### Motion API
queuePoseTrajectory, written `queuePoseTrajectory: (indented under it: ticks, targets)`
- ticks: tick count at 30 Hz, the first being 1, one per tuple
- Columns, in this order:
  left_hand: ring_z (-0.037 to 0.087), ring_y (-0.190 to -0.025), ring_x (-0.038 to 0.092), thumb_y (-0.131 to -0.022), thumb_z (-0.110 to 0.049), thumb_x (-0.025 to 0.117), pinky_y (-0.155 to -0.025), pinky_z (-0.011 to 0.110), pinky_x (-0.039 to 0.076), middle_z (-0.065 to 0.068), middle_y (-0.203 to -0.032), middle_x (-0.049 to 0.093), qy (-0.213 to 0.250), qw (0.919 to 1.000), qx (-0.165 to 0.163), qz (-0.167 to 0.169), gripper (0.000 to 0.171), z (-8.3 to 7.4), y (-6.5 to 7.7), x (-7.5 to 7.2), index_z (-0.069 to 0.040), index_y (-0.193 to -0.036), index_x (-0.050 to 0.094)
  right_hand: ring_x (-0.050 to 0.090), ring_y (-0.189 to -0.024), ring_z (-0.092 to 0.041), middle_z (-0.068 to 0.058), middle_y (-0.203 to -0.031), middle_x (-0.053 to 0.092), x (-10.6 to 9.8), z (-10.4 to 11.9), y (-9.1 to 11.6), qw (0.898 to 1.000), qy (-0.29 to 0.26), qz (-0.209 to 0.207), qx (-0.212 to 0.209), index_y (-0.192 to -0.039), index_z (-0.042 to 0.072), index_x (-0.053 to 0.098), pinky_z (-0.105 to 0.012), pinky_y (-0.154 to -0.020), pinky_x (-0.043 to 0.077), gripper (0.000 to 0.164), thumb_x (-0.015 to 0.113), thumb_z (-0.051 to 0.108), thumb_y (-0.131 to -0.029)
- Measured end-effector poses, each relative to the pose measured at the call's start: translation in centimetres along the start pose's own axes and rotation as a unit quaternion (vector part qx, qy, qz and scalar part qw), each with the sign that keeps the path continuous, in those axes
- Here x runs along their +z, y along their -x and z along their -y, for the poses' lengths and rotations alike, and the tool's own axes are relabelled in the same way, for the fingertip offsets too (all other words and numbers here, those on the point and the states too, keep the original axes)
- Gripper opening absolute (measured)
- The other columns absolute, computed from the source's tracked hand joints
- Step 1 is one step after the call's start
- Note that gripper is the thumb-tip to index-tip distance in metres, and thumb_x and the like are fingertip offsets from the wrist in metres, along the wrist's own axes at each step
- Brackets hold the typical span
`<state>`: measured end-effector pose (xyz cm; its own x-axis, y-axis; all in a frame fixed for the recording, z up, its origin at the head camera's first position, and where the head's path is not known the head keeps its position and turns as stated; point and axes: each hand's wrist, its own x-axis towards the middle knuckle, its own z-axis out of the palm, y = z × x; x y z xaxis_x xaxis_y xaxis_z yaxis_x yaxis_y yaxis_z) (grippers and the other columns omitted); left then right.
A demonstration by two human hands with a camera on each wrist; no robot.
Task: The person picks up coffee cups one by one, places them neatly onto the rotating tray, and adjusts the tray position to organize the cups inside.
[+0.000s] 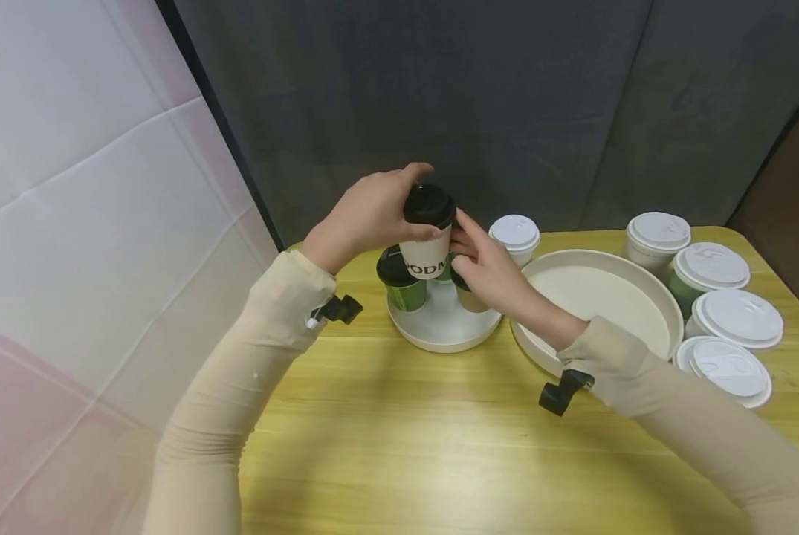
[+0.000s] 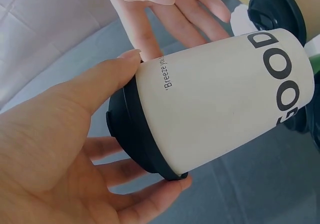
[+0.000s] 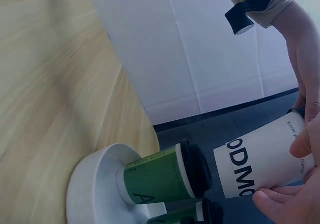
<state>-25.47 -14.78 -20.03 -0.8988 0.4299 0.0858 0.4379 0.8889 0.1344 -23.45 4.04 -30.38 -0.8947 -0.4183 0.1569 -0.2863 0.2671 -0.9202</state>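
Observation:
A white paper coffee cup (image 1: 427,251) with black lettering is held up over the small round tray (image 1: 442,346). My left hand (image 1: 371,215) grips it around its black lid (image 1: 429,206), thumb on the near side and fingers beyond. At the cup's right side is my right hand (image 1: 489,267); its loosely extended fingers (image 2: 190,14) reach close along the cup in the left wrist view. Below, the tray carries a green cup (image 3: 155,176) with a black lid, a second green cup (image 3: 180,217) and a brown cup (image 1: 470,299), partly hidden by my right hand.
A larger cream round tray (image 1: 593,286) lies to the right, partly under my right forearm. Several white-lidded cups stand around it: one (image 1: 515,236) at its back left, others (image 1: 736,318) along its right. A dark panel (image 1: 439,96) rises behind the wooden table (image 1: 399,446).

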Motion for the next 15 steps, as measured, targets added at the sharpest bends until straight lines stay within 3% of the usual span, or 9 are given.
queuePoseTrajectory:
  ticks: [15]
  targets:
    - [0.024, -0.108, 0.065, -0.081, -0.049, 0.077, -0.094, 0.040, 0.054, 0.009, -0.131, 0.064, -0.015, 0.9997, 0.017, 0.001, 0.088, -0.9, 0.4, 1.4, -0.014, -0.151, 0.037, 0.049, -0.139, -0.031, -0.016, -0.155, 0.042, 0.0, -1.4, 1.4, 1.000, 0.003, -0.009, -0.026, -0.160, 0.019, 0.016, -0.047, -0.113, 0.043, 0.076, 0.042, -0.001, -0.092]
